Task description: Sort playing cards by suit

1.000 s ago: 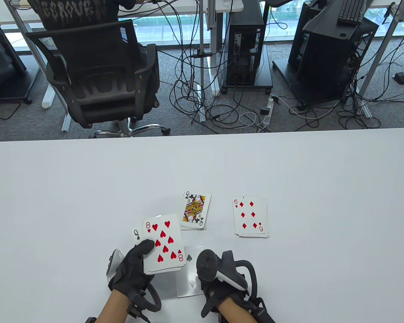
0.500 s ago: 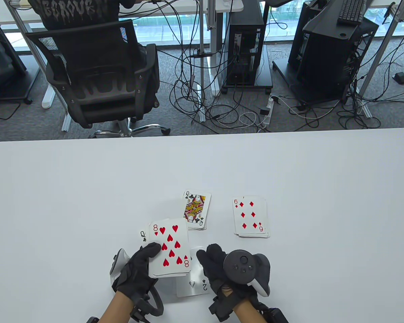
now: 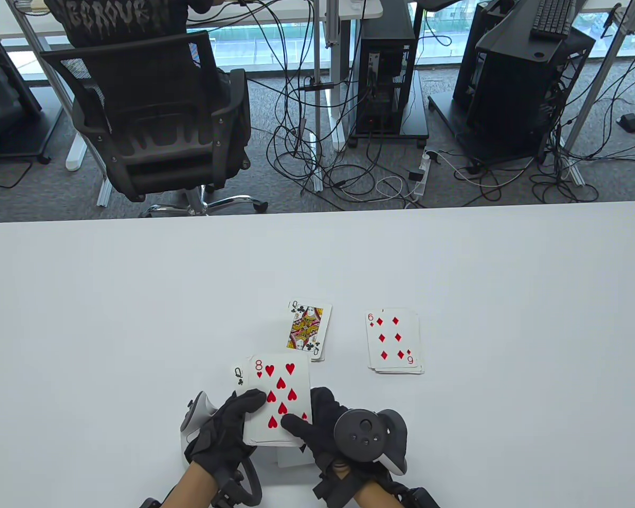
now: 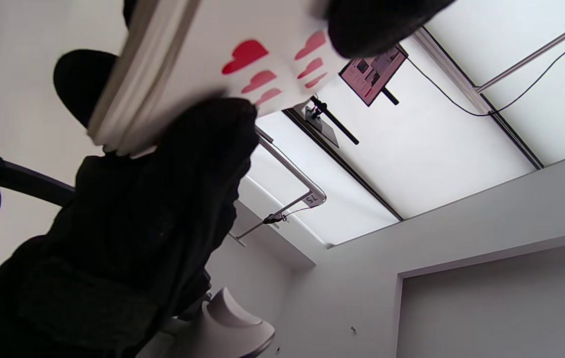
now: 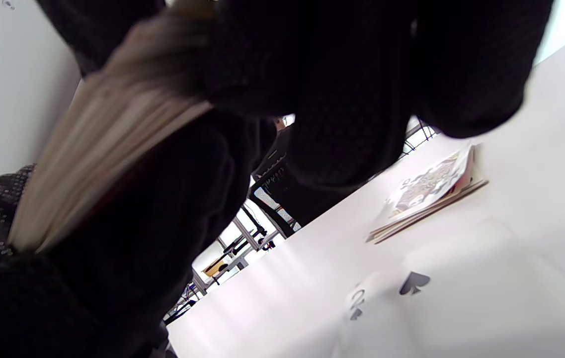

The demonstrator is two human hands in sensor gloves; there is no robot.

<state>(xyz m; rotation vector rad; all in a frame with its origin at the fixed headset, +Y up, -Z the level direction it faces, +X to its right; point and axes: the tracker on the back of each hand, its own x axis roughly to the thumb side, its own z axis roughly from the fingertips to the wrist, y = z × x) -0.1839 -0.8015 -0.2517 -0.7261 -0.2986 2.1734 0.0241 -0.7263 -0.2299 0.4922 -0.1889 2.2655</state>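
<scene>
My right hand (image 3: 323, 423) has come back from the two of spades (image 3: 291, 457), thumb now pinching the eight of hearts (image 3: 279, 394) atop the deck (image 3: 275, 434) my left hand (image 3: 227, 428) grips; hearts go next, I judge; three piles: clubs (image 3: 308, 330) far, diamonds (image 3: 394, 341) right, spades near.

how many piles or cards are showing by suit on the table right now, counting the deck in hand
hearts: 1, the 8 of hearts topping the deck held by the left hand and right hand
clubs: 1, the queen of clubs pile
diamonds: 1, the 6 of diamonds pile
spades: 1, the spade card lying under the deck
total: 4
</scene>
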